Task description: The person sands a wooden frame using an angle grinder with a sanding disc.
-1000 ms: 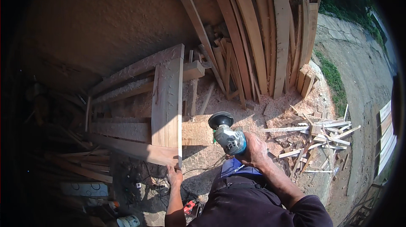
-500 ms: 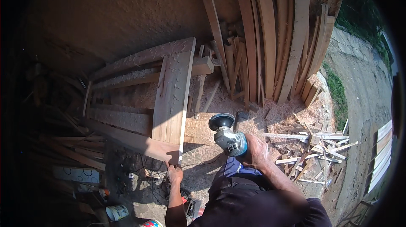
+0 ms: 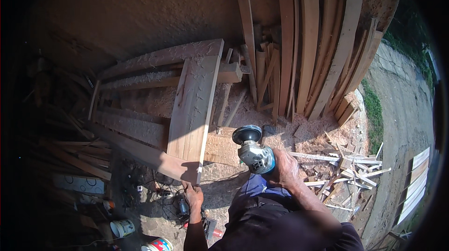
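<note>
Planks (image 3: 306, 40) shifted rightward in view — right grip (image 3: 285, 170) clasps grinder (image 3: 256, 156), clear of wooden frame (image 3: 194, 106) whose edge left grip (image 3: 193, 197) holds.

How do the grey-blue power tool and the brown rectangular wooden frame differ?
The grey-blue power tool is compact; the brown wooden frame is far larger. The tool carries a round black disc; the frame is straight-edged. The right hand holds the tool; the left hand touches the frame's near corner. Each has one hand on it.
</note>
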`<action>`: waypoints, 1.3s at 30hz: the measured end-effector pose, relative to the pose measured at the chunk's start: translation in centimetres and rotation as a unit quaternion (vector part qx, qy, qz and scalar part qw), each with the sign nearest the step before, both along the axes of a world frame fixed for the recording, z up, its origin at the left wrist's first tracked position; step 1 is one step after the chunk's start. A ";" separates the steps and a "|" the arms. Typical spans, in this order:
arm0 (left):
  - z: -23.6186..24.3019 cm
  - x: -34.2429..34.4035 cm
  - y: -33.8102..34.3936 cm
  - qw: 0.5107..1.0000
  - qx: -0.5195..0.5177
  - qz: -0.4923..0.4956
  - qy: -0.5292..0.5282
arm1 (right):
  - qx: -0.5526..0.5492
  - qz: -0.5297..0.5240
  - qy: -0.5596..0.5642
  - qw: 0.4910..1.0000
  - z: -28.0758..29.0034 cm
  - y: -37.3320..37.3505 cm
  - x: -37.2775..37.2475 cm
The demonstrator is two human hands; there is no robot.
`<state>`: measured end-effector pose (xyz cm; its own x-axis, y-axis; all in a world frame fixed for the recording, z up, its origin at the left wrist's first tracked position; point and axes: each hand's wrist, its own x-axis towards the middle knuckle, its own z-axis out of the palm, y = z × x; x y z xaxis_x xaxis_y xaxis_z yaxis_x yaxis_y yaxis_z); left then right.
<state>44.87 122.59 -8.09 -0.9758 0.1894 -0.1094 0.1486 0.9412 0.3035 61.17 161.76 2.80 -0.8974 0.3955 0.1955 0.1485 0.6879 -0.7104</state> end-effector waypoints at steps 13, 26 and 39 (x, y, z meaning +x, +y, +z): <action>-2.9 0.7 -0.9 0.998 0.024 0.061 0.020 | -0.028 0.026 -0.049 0.998 -0.3 1.4 -8.0; -3.0 1.1 -0.1 0.988 0.102 0.118 0.013 | -0.021 0.100 -0.097 0.990 1.2 1.4 -14.3; -2.3 0.3 2.3 0.979 0.088 0.143 0.112 | -0.002 0.103 -0.012 0.995 -0.8 3.3 -18.0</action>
